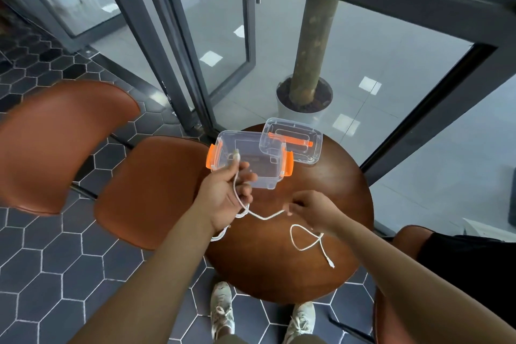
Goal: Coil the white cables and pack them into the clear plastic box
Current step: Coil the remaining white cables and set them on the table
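A clear plastic box [261, 160] with orange latches stands open on the far left of a round wooden table [329, 190]. Its clear lid [307, 131] with an orange handle leans on the box's right edge. My left hand [227, 193] holds one end of a white cable [265, 216] just in front of the box, the plug pointing up over the box's rim. The cable runs right to my right hand [310, 211], which pinches it above the table. Beyond that hand the cable loops on the table and ends in a small plug [331, 264]. Another white loop [220, 234] hangs under my left wrist.
Brown leather chairs stand at the left [145, 190] and at the lower right [396, 301]. A potted tree trunk [305, 98] stands behind glass beyond the table. My feet in pale sneakers [222, 307] rest on the dark hexagon-tiled floor below the table.
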